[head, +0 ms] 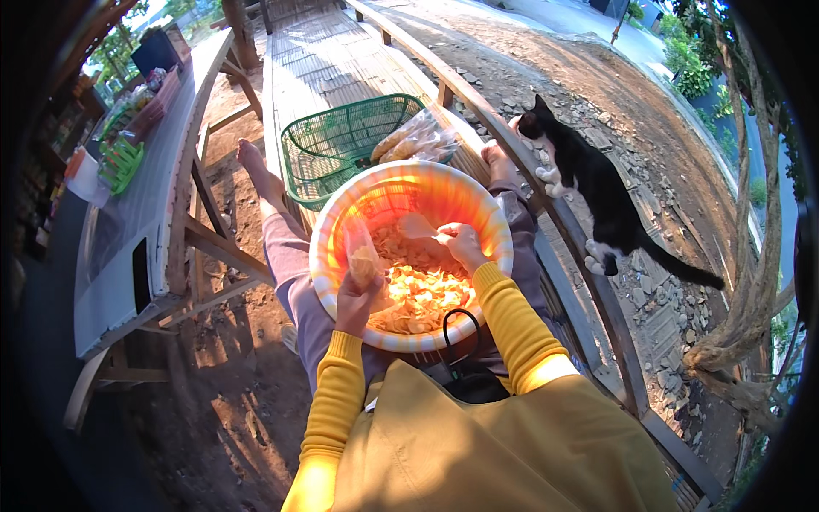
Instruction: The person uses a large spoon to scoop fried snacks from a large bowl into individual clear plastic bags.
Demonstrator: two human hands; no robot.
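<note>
Between my legs stands a round orange-and-white plastic tub, partly filled with thin yellow chips. My left hand grips a clear plastic bag over the tub's left side; some chips show inside the bag. In my right hand is the handle of a pale, translucent scoop or spoon. Its flat end is over the chips near the tub's middle, and whether it carries any I cannot tell. The bag and the scoop are a short way apart.
Beyond the tub, a green plastic basket holds filled clear bags on the bamboo platform. A black-and-white cat is on the wooden rail at right. Left is a table with a green rack.
</note>
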